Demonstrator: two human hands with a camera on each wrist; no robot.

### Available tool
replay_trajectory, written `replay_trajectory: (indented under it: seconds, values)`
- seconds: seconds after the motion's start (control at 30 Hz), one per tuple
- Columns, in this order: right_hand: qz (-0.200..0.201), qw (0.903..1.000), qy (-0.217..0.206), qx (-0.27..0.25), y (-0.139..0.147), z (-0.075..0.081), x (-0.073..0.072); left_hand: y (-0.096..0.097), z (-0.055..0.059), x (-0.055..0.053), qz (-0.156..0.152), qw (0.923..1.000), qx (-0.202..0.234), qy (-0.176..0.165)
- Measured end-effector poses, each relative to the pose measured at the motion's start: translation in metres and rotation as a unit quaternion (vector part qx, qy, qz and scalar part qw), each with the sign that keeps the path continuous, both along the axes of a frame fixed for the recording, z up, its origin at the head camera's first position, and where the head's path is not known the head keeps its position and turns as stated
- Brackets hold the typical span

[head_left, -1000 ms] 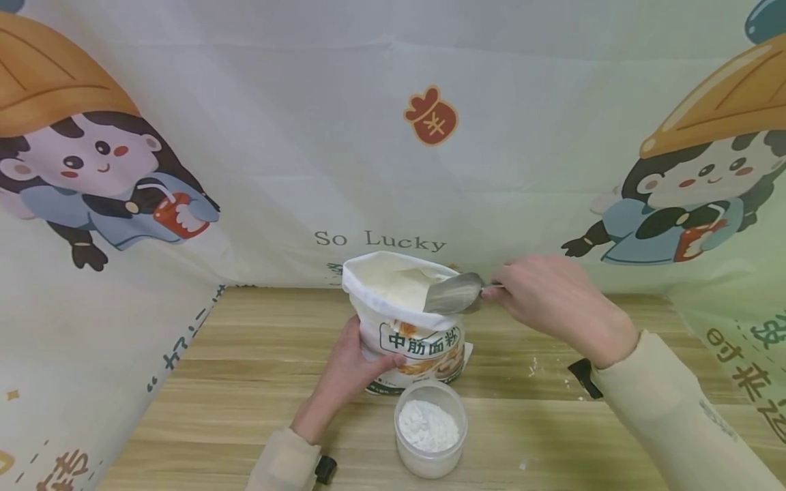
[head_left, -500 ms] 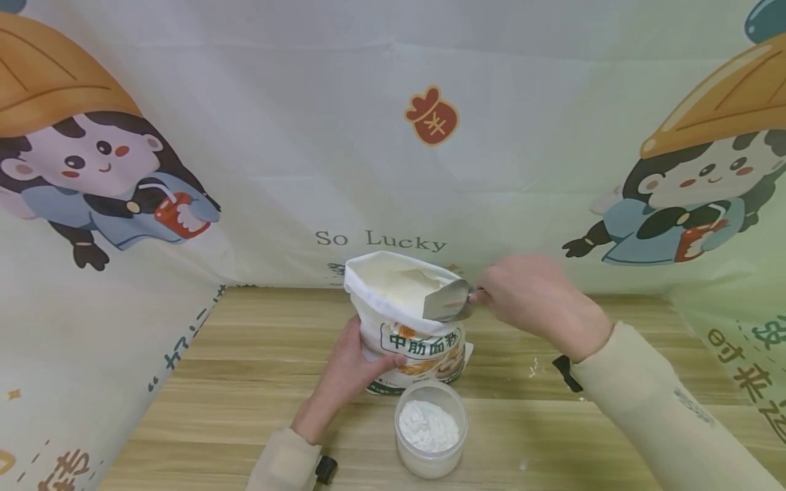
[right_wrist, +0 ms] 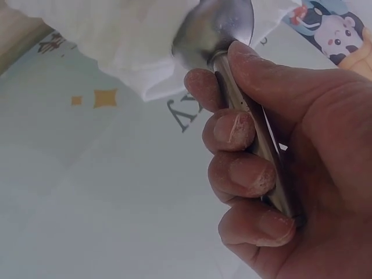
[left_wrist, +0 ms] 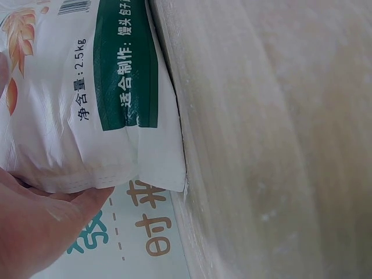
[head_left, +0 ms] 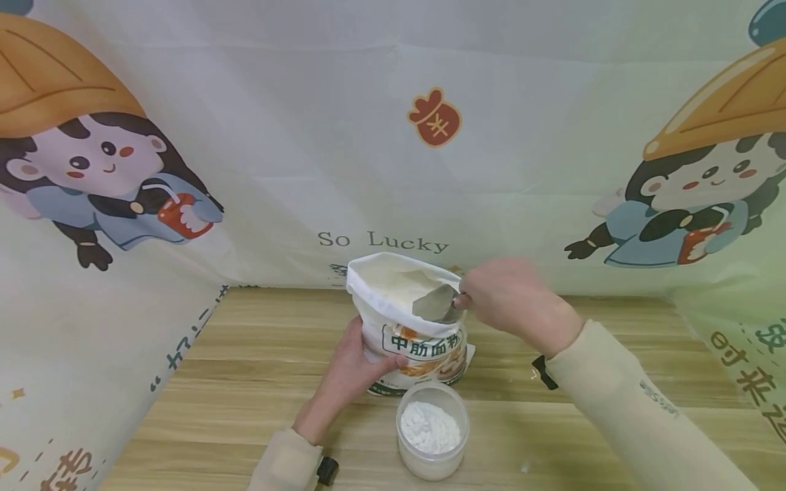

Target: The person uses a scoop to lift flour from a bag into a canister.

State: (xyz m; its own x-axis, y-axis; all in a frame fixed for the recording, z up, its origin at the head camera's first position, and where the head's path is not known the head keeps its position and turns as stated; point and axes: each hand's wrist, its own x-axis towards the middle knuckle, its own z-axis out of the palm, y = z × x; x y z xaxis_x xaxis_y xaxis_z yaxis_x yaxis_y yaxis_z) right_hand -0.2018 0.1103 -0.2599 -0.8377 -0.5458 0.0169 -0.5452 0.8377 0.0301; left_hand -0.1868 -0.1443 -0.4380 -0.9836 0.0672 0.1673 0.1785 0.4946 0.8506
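Observation:
A white flour bag [head_left: 393, 317] with its top rolled back stands on the table, pale flour [head_left: 393, 286] visible inside. My left hand [head_left: 353, 365] grips the bag's left side, thumb across the front; the left wrist view shows this hand [left_wrist: 40, 224] at the bag's lower edge. My right hand [head_left: 512, 296] holds a metal scoop [head_left: 436, 303] by its handle, the blade inside the bag's mouth at the right rim. In the right wrist view, flour-dusted fingers [right_wrist: 241, 171] curl round the scoop's handle [right_wrist: 232, 87]. How deep the blade's tip sits in the flour is hard to tell.
A clear round tub [head_left: 432, 470] of white flour stands just in front of the bag. Small white specks lie on the wooden table [head_left: 245, 395]. A printed cloth backdrop [head_left: 276, 136] rises behind and along both sides.
My right hand has moved left, carrying the scoop from over the bag's right rim farther into its mouth. The left hand still holds the bag in the same spot.

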Motion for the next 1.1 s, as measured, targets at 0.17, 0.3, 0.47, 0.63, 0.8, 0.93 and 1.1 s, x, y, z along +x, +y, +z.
replay_trajectory:
  seconds: [0.17,0.3,0.47,0.63,0.8,0.93,1.1]
  values:
    - [0.004,1.0000,0.006,0.000,-0.005,-0.007,-0.001,0.000,-0.001,0.000,-0.001,1.0000,0.000,-0.001]
    - [0.003,1.0000,0.001,-0.007,-0.008,-0.011,-0.002,0.000,-0.001,0.000,-0.001,1.0000,0.000,-0.002]
    - [-0.004,1.0000,-0.005,-0.006,-0.013,-0.017,-0.004,0.000,-0.001,0.000,-0.004,1.0000,0.004,0.002]
    - [-0.003,0.9999,0.000,-0.010,-0.016,-0.022,-0.005,-0.001,-0.001,0.000,-0.005,0.9999,0.010,-0.001]
    - [0.007,0.9997,0.007,-0.022,-0.019,-0.028,-0.007,-0.001,0.000,0.000,-0.004,0.9999,0.009,0.001]
    - [0.014,0.9994,0.006,-0.033,-0.021,-0.033,-0.009,0.000,-0.001,0.000,-0.008,0.9999,0.009,0.002]
    - [0.013,0.9991,-0.004,-0.039,-0.024,-0.037,-0.011,0.000,-0.001,-0.001,-0.008,0.9999,0.008,0.003]
